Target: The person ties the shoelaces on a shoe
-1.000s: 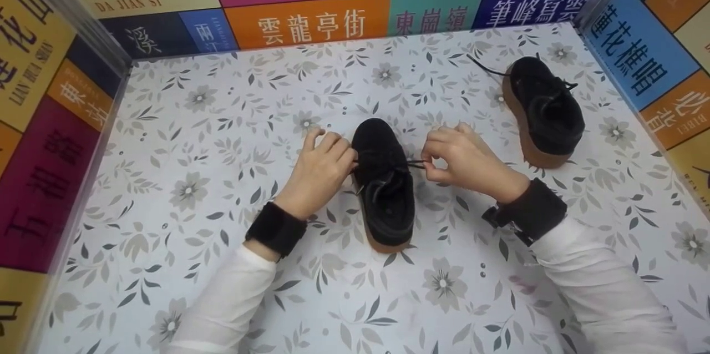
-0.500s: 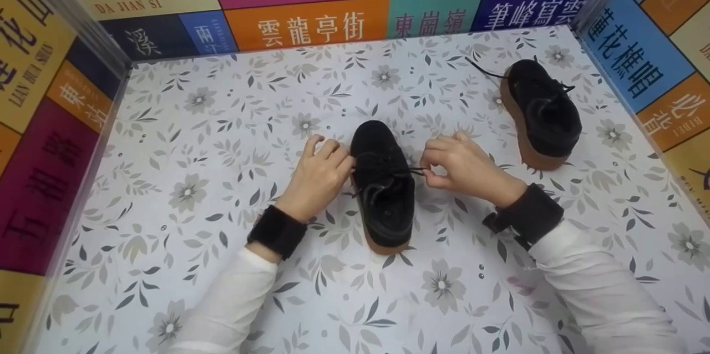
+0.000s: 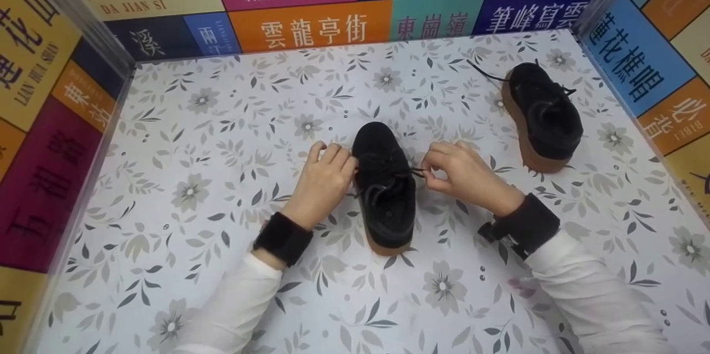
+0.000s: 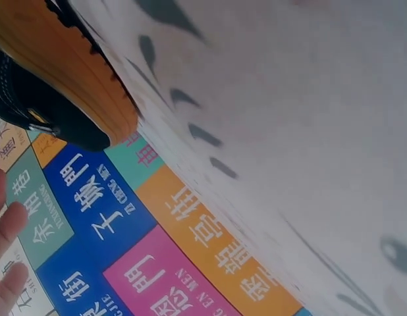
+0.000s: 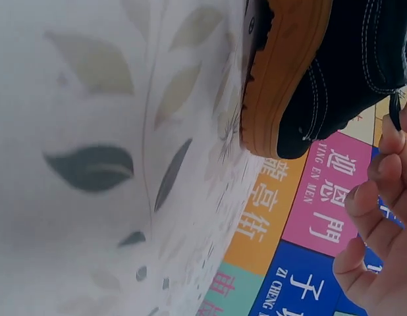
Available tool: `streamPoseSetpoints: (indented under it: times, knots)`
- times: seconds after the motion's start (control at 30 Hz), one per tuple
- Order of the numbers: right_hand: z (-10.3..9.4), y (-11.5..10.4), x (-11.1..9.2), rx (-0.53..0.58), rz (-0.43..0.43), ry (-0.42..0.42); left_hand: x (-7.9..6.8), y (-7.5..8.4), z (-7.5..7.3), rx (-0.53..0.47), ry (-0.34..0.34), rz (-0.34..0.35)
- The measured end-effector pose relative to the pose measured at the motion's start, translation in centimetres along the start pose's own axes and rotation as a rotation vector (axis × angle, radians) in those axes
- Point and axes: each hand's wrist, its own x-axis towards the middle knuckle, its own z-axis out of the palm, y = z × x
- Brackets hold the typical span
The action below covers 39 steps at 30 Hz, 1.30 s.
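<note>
A black shoe (image 3: 379, 140) with a brown sole stands upright in the middle of the floral surface, toe pointing away from me. At its right side, my right hand (image 3: 463, 172) pinches the dark shoelace (image 3: 417, 171) between thumb and forefinger, a short length running back to the shoe. In the right wrist view the shoelace (image 5: 395, 108) meets the fingertips (image 5: 390, 141), other fingers loosely bent. My left hand (image 3: 323, 182) is close against the shoe's left side, fingers curled at the laces; its thumb and pinch point are hidden. The left wrist view shows only some fingertips (image 4: 12, 220).
A second black shoe (image 3: 546, 115) stands at the back right, one lace (image 3: 487, 71) trailing left. Panels (image 3: 310, 26) with coloured blocks and Chinese lettering wall the back and both sides of the white floral surface (image 3: 249, 137).
Both hands have shifted slightly toward the shoe's heel end. The lace strands at the right hand lie closer together. The shoe stays in nearly the same place.
</note>
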Motion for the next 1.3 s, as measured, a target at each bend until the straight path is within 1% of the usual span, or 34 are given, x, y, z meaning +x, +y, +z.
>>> streamPoseSetpoints:
  times: [0.07, 0.13, 0.23, 0.3, 0.4, 0.53, 0.63, 0.73, 0.87, 0.97, 1.03, 1.07, 1.13, 1.2, 1.3]
  knots:
    - [0.1, -0.4, -0.1, 0.031, 0.041, 0.003, 0.1, 0.3, -0.1, 0.005, 0.01, -0.012]
    - [0.3, -0.8, -0.2, 0.075, 0.087, 0.012, 0.2, 0.6, -0.2, -0.02, 0.022, -0.034]
    - [0.8, -1.4, -0.2, 0.167, 0.165, 0.033, 0.3, 1.1, -0.5, -0.114, 0.03, -0.087]
    - [1.1, -1.8, -0.3, 0.235, 0.238, 0.043, 0.1, 1.4, -0.7, -0.216, 0.019, -0.138]
    - [1.4, -2.5, -0.6, 0.332, 0.376, 0.053, -0.3, 2.1, -1.2, -0.399, -0.024, -0.235]
    - [1.4, -3.2, -1.2, 0.45, 0.568, 0.051, -1.2, 3.2, -1.9, -0.652, -0.088, -0.403]
    - [1.0, -3.6, -1.9, 0.547, 0.667, 0.026, -2.0, 4.0, -2.5, -0.805, -0.125, -0.542]
    - [0.8, -4.0, -2.6, 0.652, 0.723, -0.021, -2.7, 4.8, -3.1, -0.935, -0.166, -0.663]
    - [1.2, -4.8, -3.3, 0.812, 0.765, -0.078, -3.4, 5.9, -3.7, -1.102, -0.259, -0.801]
    - [1.8, -5.7, -3.6, 0.932, 0.807, -0.099, -3.3, 6.9, -4.2, -1.246, -0.334, -0.934]
    - [2.2, -6.4, -3.7, 1.01, 0.836, -0.103, -3.1, 7.6, -4.4, -1.358, -0.357, -1.041]
    - [2.4, -6.8, -3.7, 1.051, 0.856, -0.101, -3.0, 7.9, -4.3, -1.395, -0.362, -1.089]
    - [2.7, -7.5, -3.8, 1.133, 0.896, -0.093, -2.8, 8.6, -4.2, -1.452, -0.349, -1.165]
    - [3.2, -8.1, -3.9, 1.212, 0.908, -0.074, -2.5, 9.3, -3.8, -1.491, -0.319, -1.207]
    - [3.9, -8.7, -3.8, 1.323, 0.891, -0.021, -2.2, 10.3, -3.2, -1.566, -0.216, -1.206]
